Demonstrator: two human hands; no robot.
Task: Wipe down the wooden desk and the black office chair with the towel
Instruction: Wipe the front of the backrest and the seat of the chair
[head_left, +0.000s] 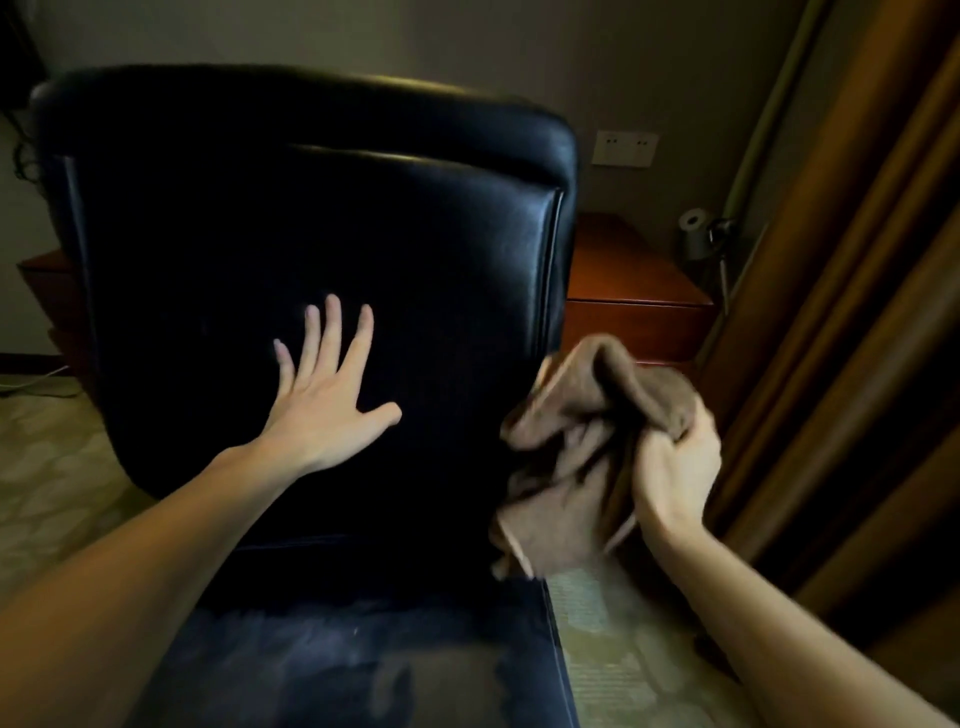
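The black office chair (311, 218) fills the middle of the head view, its leather backrest facing me and its seat at the bottom. My left hand (327, 400) lies flat on the lower backrest with fingers spread. My right hand (675, 467) grips a bunched brown towel (571, 441) just off the chair's right edge, beside the lower backrest. The towel hangs down in loose folds. The wooden desk (634, 280) shows behind the chair, to the right.
A grey lamp (698, 239) stands by the desk's right end. Brown curtains (857, 312) hang close on the right. A wall socket plate (625, 148) sits above the desk. Patterned carpet (57, 467) lies on both sides of the chair.
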